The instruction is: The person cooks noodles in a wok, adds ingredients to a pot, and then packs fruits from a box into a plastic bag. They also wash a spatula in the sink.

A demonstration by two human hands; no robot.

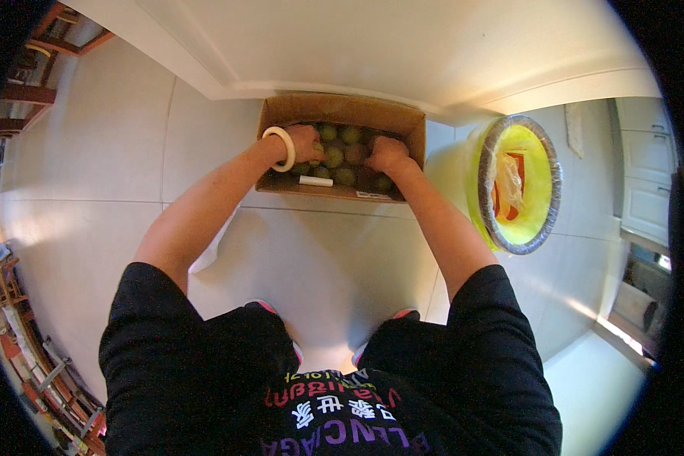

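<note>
An open cardboard box (342, 105) stands on the tiled floor before me, with several round green fruits (334, 157) in it. My left hand (304, 143), below a pale bangle (285, 149), reaches into the box's left side with its fingers curled over the fruit. On the right side of the box, my right hand (389, 153) is bent down among the fruits, its fingertips hidden. Whether either hand grips a fruit is unclear. A small white item (316, 181) lies inside near the box's front wall, left of a printed label (373, 195).
A yellow-green waste bin (520, 185) with a plastic liner stands right of the box. Behind the box rises a pale panel or wall (376, 45). Wooden furniture (25, 102) is at the far left, white cabinets (645, 171) at the far right. My feet are below.
</note>
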